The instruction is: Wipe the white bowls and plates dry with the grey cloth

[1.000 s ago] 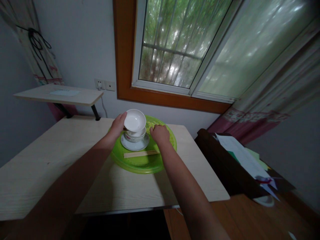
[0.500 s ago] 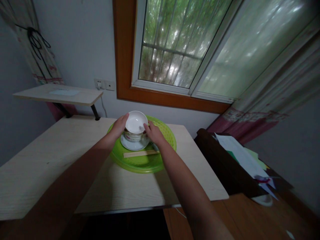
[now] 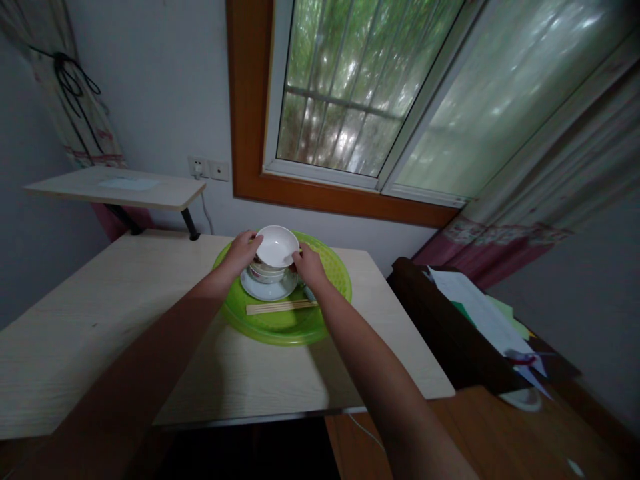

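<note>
A white bowl is gripped at its rim from both sides, over a stack of patterned bowls. My left hand is closed on its left edge, thumb on the rim. On the right edge, my right hand is closed the same way. Whether the held bowl still touches the stack I cannot tell. The stack stands on a white plate in a round green tray. In front of the plate lie light wooden chopsticks. Beside my right wrist, spoons show only in part.
The tray rests on a pale wooden table. A small raised shelf stands at its back left, below a wall socket. Papers lie on a dark piece of furniture to the right. Behind is a window.
Both hands have shifted slightly to the right with the white bowl, which now sits off-centre over the stack. The tray, plate and chopsticks stay in place.
</note>
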A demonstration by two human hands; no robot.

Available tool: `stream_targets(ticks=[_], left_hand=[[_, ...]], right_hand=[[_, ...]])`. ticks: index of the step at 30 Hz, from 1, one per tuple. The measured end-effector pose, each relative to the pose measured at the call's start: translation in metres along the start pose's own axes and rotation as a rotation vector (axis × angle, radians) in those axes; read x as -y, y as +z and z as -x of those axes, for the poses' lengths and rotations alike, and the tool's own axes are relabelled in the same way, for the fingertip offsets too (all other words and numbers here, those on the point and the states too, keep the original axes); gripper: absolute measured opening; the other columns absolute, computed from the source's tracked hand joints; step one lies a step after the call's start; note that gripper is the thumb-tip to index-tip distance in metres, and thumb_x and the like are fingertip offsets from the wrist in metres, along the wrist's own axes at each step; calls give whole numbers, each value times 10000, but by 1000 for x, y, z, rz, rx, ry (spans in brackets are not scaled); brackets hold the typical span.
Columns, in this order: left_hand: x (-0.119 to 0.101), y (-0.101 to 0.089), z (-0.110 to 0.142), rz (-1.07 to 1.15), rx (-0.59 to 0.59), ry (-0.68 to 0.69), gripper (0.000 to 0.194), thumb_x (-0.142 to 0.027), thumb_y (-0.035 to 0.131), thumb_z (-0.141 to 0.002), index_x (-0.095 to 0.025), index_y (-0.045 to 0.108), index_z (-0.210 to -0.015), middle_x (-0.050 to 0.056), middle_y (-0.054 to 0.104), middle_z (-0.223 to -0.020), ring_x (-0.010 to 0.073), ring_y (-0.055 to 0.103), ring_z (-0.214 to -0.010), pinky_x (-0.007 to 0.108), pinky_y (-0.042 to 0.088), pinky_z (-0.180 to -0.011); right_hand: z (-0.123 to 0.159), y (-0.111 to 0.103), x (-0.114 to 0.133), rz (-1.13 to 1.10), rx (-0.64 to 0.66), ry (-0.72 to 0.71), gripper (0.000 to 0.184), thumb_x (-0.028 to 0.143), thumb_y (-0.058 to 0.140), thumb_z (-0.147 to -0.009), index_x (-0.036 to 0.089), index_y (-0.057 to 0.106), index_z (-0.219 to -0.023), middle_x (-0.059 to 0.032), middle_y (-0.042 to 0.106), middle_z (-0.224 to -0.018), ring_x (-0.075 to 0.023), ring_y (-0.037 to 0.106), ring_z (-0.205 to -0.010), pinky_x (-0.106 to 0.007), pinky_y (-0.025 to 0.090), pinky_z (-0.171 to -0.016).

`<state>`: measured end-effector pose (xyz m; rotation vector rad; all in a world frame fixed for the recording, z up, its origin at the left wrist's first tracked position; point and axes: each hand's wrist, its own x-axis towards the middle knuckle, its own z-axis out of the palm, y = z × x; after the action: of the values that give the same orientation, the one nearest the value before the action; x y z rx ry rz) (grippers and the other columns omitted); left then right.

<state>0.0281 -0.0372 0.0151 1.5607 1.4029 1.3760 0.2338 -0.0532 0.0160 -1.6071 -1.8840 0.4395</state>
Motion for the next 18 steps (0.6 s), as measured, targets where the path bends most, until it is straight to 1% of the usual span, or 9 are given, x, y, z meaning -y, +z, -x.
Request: stream_targets(ticks=[3, 5, 8, 10, 13, 16, 18], left_hand=[[3, -4, -3, -251, 20, 73, 323, -411, 483, -850, -175, 703, -869, 105, 715, -879, 241, 627, -799, 329, 483, -737], [6, -7, -6, -397, 13, 120, 344, -386, 451, -857, -173, 721, -835, 119, 722, -878, 252, 631, -843, 338, 480, -795], [10, -8, -8, -532, -8, 176, 360, -358, 430, -861, -177, 738, -816, 125, 721, -865, 267, 630, -920, 354, 464, -884], [13, -8, -9, -572, -13, 178, 358, -349, 430, -857, -182, 738, -784, 126, 716, -840, 276, 632, -941, 364, 459, -909], [13, -6, -9, -569, 1, 153, 336, -334, 445, -836, -188, 718, -707, 147, 710, -821, 298, 642, -936, 388, 458, -918], [11, -5, -7, -506, 50, 93, 294, -312, 460, -803, -189, 687, -661, 168, 715, -844, 312, 654, -904, 404, 467, -899], [10, -4, -7, -464, 71, 35, 233, -289, 482, -759, -193, 664, -651, 166, 724, -867, 310, 657, -907, 403, 475, -897]], right_hand=[[-1, 3, -2, -19, 31, 38, 302, 270, 435, -929, 179, 637, -1133, -44, 747, -803, -188, 690, -754, -269, 502, -748], [-1, 5, -2, -16, 51, 46, 300, 273, 438, -925, 176, 638, -1128, -43, 746, -785, -189, 698, -759, -273, 511, -761], [-2, 7, -2, -5, 75, 48, 320, 270, 435, -922, 175, 630, -1158, -44, 751, -791, -193, 707, -792, -284, 520, -788], [-2, 9, -3, 6, 80, 57, 340, 265, 439, -914, 170, 623, -1185, -50, 757, -819, -195, 707, -806, -291, 525, -796], [-3, 11, -4, 23, 81, 66, 339, 264, 446, -901, 161, 638, -1161, -65, 761, -864, -201, 705, -822, -301, 528, -806], [-4, 13, -7, 41, 82, 74, 333, 271, 453, -892, 160, 652, -1134, -74, 763, -910, -205, 703, -860, -309, 526, -832], [-5, 14, -9, 55, 87, 80, 333, 279, 460, -893, 162, 656, -1135, -74, 763, -934, -202, 702, -879, -310, 522, -848]])
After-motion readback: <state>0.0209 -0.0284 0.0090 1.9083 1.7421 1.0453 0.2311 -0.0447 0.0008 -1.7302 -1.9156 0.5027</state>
